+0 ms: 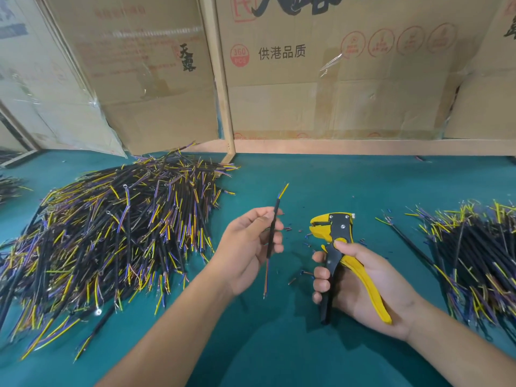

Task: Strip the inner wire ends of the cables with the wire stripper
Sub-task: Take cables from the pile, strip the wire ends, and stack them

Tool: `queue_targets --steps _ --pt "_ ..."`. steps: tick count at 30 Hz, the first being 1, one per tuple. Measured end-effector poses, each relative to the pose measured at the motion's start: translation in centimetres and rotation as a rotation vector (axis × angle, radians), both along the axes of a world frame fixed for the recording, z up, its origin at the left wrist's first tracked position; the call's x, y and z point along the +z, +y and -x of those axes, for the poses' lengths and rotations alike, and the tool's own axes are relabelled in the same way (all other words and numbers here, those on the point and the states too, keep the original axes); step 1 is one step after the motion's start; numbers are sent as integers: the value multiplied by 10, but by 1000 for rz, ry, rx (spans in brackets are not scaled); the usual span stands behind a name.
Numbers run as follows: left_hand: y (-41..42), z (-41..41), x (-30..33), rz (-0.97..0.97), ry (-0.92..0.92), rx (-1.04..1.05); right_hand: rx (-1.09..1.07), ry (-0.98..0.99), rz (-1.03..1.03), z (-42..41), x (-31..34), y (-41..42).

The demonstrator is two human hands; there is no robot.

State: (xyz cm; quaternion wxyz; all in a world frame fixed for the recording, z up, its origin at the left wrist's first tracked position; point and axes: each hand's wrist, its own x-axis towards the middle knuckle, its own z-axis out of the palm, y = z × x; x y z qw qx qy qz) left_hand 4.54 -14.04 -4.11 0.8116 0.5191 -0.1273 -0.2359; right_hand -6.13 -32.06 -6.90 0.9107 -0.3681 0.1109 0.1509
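Left hand (251, 247) holds one cable (272, 233) roughly upright over the middle of the worktop (279, 344), fingers curled loosely round the black jacket, thumb side pinching it near mid-length. Yellow and blue inner wires fan out the top end; thin inner wires hang out below the palm, and whether their tips are bare I can't tell. Right hand (371, 289) has the wire stripper (339, 247) wrapped in a full grip, fingers round the black handle, yellow handle against the palm, handles spread, head pointing toward the far edge, just beside the cable but not touching it. Cable looks light and semi-stiff in the jacket, floppy at the inner wires, so I'd hold close behind the jacket end or the wire will bend away from the stripper's mouth. Big cable pile (111, 233) toward the left edge, a second pile (474, 261) at the right edge. Insulation offcuts (296, 277) lie scattered between the hands.
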Motion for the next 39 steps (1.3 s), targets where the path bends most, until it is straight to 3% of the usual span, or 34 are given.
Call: queue_targets --steps 8,20,27,31,39 --pt "0 -1 -1 37 70 27 29 -27 -18 0 0 -2" --pt "1 10 6 -76 -230 -85 36 -35 -13 2 -2 -4" --pt "1 13 5 -4 -305 -118 35 -43 -18 3 1 -2" --pt "2 13 7 -81 -316 -74 31 -35 -15 3 1 0" --pt "7 8 7 -328 -633 13 32 -55 9 2 0 0"
